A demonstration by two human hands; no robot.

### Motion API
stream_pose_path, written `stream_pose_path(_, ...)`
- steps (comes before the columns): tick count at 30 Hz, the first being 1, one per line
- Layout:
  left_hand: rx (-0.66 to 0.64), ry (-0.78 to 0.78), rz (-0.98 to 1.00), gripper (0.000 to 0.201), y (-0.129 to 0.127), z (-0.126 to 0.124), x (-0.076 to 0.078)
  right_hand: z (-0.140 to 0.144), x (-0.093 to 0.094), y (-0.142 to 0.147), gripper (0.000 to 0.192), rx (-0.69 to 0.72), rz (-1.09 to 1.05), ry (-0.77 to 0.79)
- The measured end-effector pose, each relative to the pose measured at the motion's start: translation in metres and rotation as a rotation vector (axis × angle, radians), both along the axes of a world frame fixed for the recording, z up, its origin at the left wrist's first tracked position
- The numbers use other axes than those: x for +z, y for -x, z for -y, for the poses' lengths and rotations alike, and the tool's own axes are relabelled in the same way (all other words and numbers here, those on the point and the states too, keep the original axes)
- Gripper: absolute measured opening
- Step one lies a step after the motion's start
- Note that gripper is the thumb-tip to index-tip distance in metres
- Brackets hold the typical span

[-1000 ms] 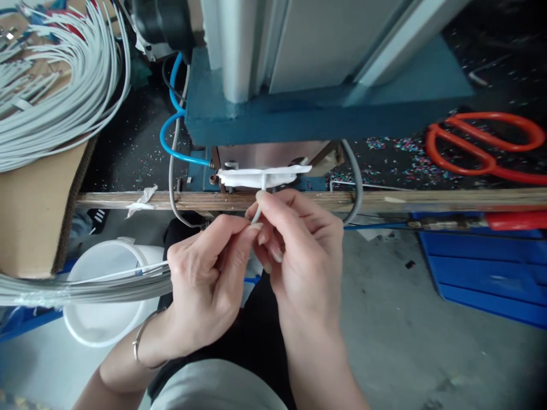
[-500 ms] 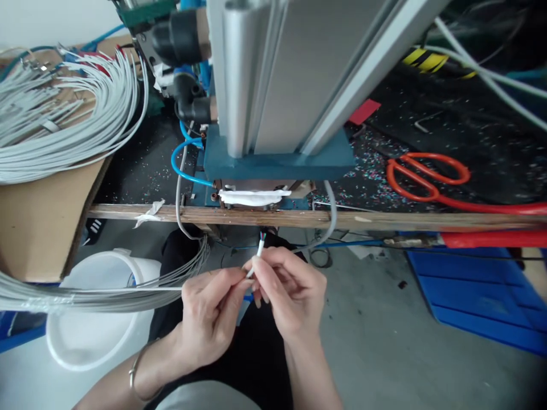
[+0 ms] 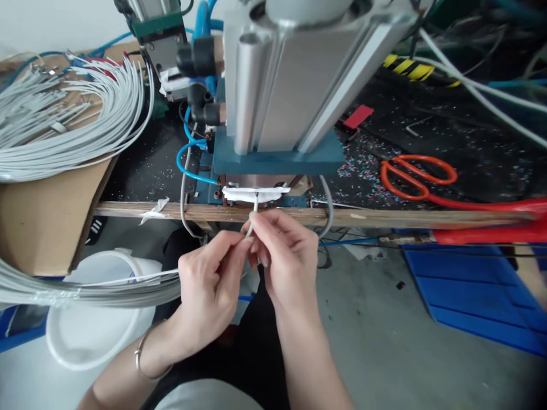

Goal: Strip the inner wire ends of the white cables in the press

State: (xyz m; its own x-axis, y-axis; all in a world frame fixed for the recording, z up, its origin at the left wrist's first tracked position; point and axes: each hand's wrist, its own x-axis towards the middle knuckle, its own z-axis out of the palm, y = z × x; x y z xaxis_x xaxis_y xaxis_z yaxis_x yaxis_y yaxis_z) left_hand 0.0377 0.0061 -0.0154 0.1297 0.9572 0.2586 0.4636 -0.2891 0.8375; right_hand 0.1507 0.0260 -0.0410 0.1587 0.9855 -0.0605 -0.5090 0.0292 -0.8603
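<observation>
Both hands pinch one thin white cable (image 3: 256,203) in front of the bench. My right hand (image 3: 284,250) grips it close to its tip between thumb and fingers. Just behind, my left hand (image 3: 213,273) is closed on the same cable, which trails left toward the grey coil. The cable's tip points into the white-wrapped slot (image 3: 239,195) at the foot of the press machine (image 3: 294,91); whether it touches anything inside is hidden. Above the slot sits the machine's dark blue plate (image 3: 277,159).
Orange-handled scissors (image 3: 419,176) lie on the bench to the right, among coloured scraps. A bundle of white cables (image 3: 106,119) rests on cardboard (image 3: 43,222) at left. Below are a white bucket (image 3: 98,341) and a grey cable coil (image 3: 128,299). The wooden bench edge (image 3: 363,217) runs across.
Both hands have moved up and forward with the cable. Its end, with coloured wires showing earlier, is now at the machine's slot. The view has shifted slightly.
</observation>
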Motion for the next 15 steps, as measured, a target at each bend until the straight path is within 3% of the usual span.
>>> stream_pose_path(15,-0.003,-0.018,-0.056,0.016,-0.005,-0.013,0.008,-0.010,0.012,0.001,0.028,-0.084,0.030,0.090)
